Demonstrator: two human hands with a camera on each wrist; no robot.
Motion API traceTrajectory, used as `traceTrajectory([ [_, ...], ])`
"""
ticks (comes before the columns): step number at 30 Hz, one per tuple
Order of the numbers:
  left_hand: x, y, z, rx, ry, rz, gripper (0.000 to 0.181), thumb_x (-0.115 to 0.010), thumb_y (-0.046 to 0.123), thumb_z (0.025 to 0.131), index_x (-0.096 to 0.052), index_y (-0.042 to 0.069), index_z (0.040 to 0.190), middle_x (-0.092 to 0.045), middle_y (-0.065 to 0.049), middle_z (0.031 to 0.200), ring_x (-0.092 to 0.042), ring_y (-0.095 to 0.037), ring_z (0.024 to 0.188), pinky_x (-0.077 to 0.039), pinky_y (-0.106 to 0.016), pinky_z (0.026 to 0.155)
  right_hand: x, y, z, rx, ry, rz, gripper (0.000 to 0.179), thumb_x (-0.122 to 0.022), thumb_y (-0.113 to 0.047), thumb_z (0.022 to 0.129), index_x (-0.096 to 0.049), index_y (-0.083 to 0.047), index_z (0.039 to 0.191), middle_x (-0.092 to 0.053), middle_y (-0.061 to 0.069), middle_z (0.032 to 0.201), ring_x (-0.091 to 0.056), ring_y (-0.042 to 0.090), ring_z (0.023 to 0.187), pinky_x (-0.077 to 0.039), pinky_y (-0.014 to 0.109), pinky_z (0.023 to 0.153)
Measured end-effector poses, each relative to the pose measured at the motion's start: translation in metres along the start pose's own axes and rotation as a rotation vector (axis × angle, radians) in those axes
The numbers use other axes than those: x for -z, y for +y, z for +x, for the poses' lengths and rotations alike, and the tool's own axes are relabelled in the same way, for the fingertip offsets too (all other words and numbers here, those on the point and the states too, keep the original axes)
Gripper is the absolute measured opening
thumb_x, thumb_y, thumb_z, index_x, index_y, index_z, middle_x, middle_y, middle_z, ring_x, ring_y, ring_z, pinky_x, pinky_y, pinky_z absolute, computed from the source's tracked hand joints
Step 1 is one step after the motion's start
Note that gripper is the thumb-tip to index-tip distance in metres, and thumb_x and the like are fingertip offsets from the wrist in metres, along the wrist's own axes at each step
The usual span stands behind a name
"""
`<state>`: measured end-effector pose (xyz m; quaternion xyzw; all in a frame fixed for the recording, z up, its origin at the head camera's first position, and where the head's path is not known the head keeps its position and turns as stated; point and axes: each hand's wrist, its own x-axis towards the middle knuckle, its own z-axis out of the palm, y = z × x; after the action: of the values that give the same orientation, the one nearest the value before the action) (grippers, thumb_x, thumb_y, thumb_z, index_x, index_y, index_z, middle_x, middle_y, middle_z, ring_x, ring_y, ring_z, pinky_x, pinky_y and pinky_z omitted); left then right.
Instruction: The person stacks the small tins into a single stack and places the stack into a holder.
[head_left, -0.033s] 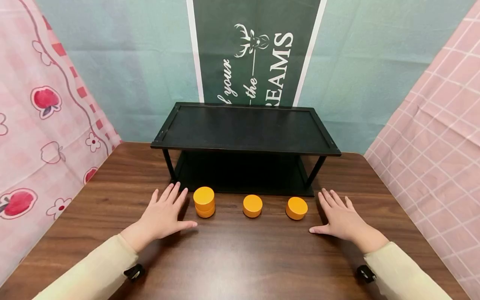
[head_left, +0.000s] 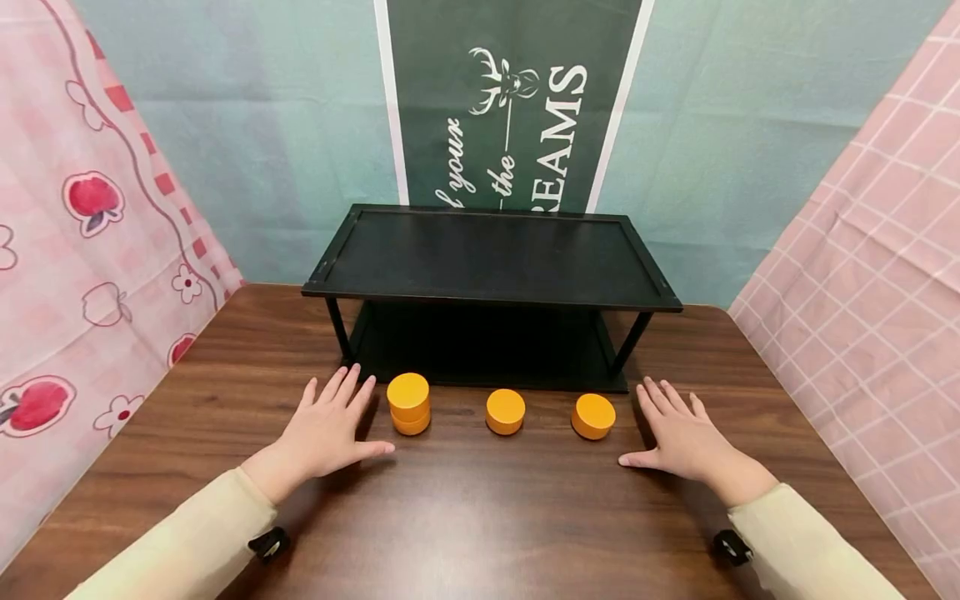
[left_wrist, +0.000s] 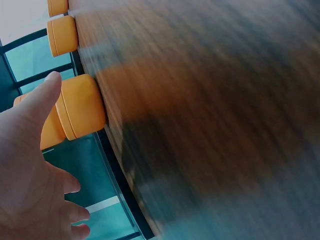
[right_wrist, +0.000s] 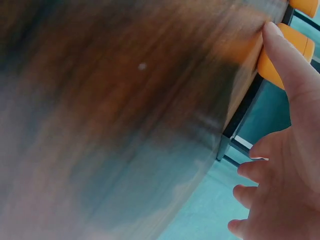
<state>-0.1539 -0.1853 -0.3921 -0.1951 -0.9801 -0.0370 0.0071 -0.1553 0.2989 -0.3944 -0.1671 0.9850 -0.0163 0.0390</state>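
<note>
My left hand (head_left: 327, 425) is spread with straight fingers and holds nothing, just left of two stacked orange round tins (head_left: 409, 403). In the left wrist view its thumb overlaps the stack (left_wrist: 82, 107). A single orange tin (head_left: 506, 412) stands to the right of the stack, in front of the black two-tier shelf (head_left: 491, 258). Farther right is another orange tin (head_left: 593, 416), with my right hand (head_left: 686, 437) to its right, fingers spread and nothing held. The right wrist view has that thumb in front of the nearest tin (right_wrist: 272, 72).
The shelf's lower board (head_left: 487, 346) lies low over the brown wooden table (head_left: 480, 517), close behind the tins. Pink cloths hang along the left (head_left: 97, 250) and right (head_left: 862, 250) sides. A teal cloth (head_left: 247, 167) with a dark printed panel hangs behind.
</note>
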Motion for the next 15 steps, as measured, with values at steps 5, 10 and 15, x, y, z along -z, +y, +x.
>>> traceTrajectory([
  [5,0.0005,-0.0003,-0.0024,0.003,-0.004,-0.016,0.097,-0.054,0.070,0.077,-0.035,0.002,0.142,-0.025,-0.026,0.147,-0.020,-0.041,0.135,-0.013,-0.066,0.104,0.0038,-0.0012,-0.0023,0.003,0.011,-0.004,0.113,-0.058,-0.075,0.069,-0.031,0.010,0.139,-0.026,0.031,0.144,-0.024,0.048,0.130,-0.018,0.070,0.098],
  [10,-0.0004,-0.0012,-0.0036,0.003,-0.003,-0.029,0.096,-0.053,0.070,0.077,-0.034,0.003,0.143,-0.025,-0.025,0.147,-0.021,-0.040,0.135,-0.014,-0.066,0.103,0.0065,-0.0029,-0.0038,0.008,0.020,-0.008,0.111,-0.060,-0.072,0.070,-0.031,0.010,0.138,-0.026,0.031,0.143,-0.025,0.048,0.129,-0.020,0.069,0.098],
  [15,-0.0016,-0.0004,-0.0037,0.002,-0.011,-0.051,0.095,-0.053,0.070,0.078,-0.033,0.003,0.144,-0.024,-0.024,0.148,-0.022,-0.040,0.135,-0.017,-0.064,0.104,0.0048,-0.0043,-0.0050,0.014,0.030,-0.011,0.110,-0.061,-0.070,0.071,-0.031,0.010,0.139,-0.027,0.031,0.143,-0.027,0.047,0.129,-0.022,0.068,0.098],
])
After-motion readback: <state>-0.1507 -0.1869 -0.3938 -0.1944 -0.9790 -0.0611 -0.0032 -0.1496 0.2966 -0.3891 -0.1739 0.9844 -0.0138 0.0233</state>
